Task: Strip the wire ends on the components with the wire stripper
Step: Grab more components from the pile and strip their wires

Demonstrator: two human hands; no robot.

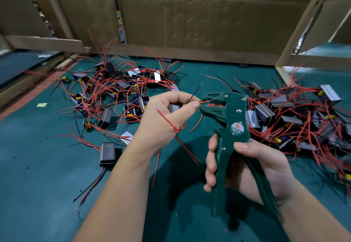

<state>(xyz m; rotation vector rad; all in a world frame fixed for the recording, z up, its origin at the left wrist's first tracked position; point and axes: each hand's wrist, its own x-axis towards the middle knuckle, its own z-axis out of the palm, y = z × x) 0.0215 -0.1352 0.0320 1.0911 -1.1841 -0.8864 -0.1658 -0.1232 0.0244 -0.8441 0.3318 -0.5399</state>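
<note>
Right hand [252,167], fingers curled round handles of the green wire stripper [234,120], left hand [163,120] fingers pinching a red wire end [204,101] fed into its head above the desk [38,175]: mid-strip, next likely a firm squeeze, wire held steady.

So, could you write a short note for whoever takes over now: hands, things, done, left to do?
Left hand pinches a red wire, its end in the head of the wire stripper.
Right hand grips its handles.
Components lie in a left pile and a right pile on the green mat.
Done: cannot tell which pile is stripped.
Left: finish this wire, then the rest.
</note>
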